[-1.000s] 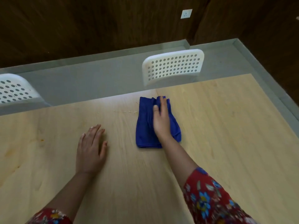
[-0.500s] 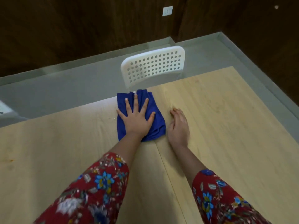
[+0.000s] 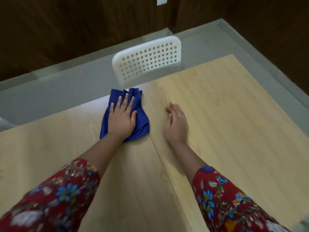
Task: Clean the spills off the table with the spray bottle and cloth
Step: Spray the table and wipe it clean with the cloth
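A crumpled blue cloth (image 3: 143, 126) lies near the far edge of the light wooden table (image 3: 225, 123). My left hand (image 3: 121, 118) presses flat on top of it, fingers spread, and covers most of its middle. My right hand (image 3: 176, 124) rests palm down on the bare wood a short way to the right of the cloth, not touching it and holding nothing. No spray bottle is in view. I cannot make out any spill on the wood around the cloth.
A white perforated chair (image 3: 147, 59) stands just beyond the table's far edge, behind the cloth. The corner of a second white chair (image 3: 3, 123) shows at the far left. A seam (image 3: 167, 173) runs down the tabletop between my arms. Grey floor and dark wood walls lie beyond.
One second ago my right hand pressed the cloth and my left lay on the table. My left hand has taken over the cloth, and my right hand has moved off to the right.
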